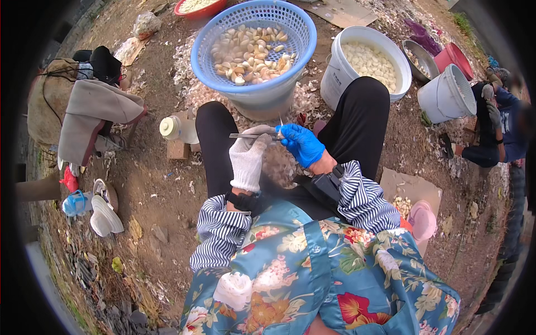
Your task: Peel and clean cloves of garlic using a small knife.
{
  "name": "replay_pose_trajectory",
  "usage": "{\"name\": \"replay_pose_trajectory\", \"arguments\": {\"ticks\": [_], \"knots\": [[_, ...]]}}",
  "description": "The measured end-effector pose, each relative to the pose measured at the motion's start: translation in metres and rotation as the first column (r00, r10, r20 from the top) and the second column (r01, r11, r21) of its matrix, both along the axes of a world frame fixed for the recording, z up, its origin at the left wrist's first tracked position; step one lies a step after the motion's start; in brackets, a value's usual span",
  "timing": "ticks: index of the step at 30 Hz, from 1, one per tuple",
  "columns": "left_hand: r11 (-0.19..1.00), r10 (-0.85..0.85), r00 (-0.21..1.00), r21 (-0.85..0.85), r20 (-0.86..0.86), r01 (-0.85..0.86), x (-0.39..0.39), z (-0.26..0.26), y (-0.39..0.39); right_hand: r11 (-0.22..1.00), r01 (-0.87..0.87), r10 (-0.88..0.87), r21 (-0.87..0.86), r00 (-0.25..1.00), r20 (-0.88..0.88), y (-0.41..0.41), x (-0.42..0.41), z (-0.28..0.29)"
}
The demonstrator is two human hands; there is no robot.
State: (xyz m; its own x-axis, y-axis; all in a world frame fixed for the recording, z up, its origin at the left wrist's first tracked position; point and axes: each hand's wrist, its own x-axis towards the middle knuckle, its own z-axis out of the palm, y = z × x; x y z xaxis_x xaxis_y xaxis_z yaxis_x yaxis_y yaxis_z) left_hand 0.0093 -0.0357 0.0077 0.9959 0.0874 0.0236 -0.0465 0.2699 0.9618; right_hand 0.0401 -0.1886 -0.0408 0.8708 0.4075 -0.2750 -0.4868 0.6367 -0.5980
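My left hand, in a white knit glove, holds a flat metal knife that sticks out to its left. My right hand, in a blue disposable glove, pinches a small garlic clove against the knife's inner end; the fingers partly hide it. A thin pale sliver rises there, too small to identify. Both hands meet between my knees. Just beyond them, a blue perforated plastic basket of unpeeled garlic cloves rests on a pale bucket. Beside it, a white bucket holds peeled cloves.
Garlic skins litter the ground. To the left are a lidded plastic jar and a cloth-draped seat. At right lie a metal bowl, another white bucket and cardboard. A gloved person sits farther right.
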Motion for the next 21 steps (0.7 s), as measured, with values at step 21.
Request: {"name": "replay_pose_trajectory", "arguments": {"ticks": [21], "knots": [[0.996,0.060,0.998,0.069,0.029,-0.062,0.004,-0.013,-0.005,0.989,0.091,-0.101,-0.120,0.991,-0.086,0.004,-0.003,-0.005]]}}
